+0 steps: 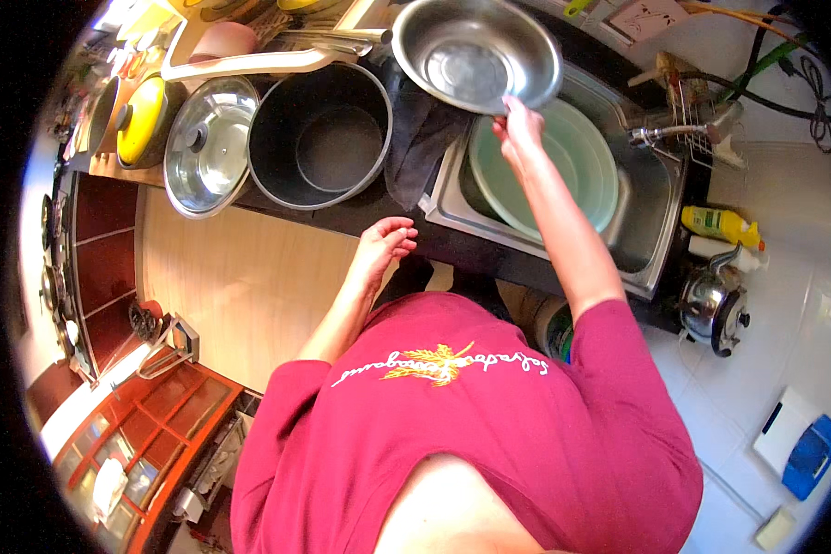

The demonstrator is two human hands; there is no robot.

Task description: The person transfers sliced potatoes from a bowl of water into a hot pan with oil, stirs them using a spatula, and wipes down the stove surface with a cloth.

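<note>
Above the sink's (646, 203) left side, a steel bowl (475, 60) is gripped by its rim in the right hand (520, 131); a pale green basin (577, 175) is partly blocked by bowl and forearm. The left hand (385, 246), loosely curled, is held near the counter (480, 245), where a dark cloth (413, 152) and black pot (328, 138) are placed.

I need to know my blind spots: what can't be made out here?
In the head view:
Metal bowl: underside, hidden by its inside.
Green basin: part of it, behind the bowl and right forearm.
Sink: bottom, partly covered by the basin.
Lidded pot: contents, under its yellow lid.
</note>
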